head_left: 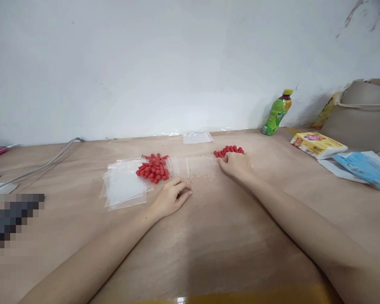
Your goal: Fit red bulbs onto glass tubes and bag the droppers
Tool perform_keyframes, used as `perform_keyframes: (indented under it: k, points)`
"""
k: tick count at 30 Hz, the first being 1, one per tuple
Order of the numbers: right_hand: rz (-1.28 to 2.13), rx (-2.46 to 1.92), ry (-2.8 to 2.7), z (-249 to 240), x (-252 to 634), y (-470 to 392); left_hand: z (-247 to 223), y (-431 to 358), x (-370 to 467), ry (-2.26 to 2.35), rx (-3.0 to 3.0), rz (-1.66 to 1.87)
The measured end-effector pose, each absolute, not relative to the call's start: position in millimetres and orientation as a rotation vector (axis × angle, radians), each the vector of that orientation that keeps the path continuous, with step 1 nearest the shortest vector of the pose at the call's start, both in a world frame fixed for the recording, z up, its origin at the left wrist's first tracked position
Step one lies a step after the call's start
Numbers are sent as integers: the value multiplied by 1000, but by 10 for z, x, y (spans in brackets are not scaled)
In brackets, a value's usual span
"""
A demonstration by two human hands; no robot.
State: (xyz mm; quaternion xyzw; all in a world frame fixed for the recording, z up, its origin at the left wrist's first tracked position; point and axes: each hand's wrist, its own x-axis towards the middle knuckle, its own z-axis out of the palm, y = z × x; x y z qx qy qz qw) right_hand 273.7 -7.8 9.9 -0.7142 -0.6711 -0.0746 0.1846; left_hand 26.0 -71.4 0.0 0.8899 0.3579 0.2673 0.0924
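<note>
My left hand (174, 197) rests on the brown table covering, fingers curled with a gap between thumb and index, holding nothing. Near its fingertips lies a heap of small red pieces (155, 168), partly over clear plastic bags (125, 183). A row of thin clear sticks or tubes (193, 166) runs between the two hands. At the row's right end, my right hand (236, 164) has its fingers bent down beside a neat row of red pieces (229, 150). Its fingers are together; whatever they grip is hidden or too small to name.
A small clear bag (197, 137) lies by the wall. Toward the right are a green bottle (276, 114), a yellow box (318, 144), a blue packet (364, 166) and a grey bin (361, 112). A grey cable (55, 157) crosses the left side.
</note>
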Motion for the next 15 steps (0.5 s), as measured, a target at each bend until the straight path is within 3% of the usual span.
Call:
perform_keyframes:
  k: [15]
  points:
    - [-94,-2171,-2028,147,2554,-131,7,-710,261,1080,2663,776]
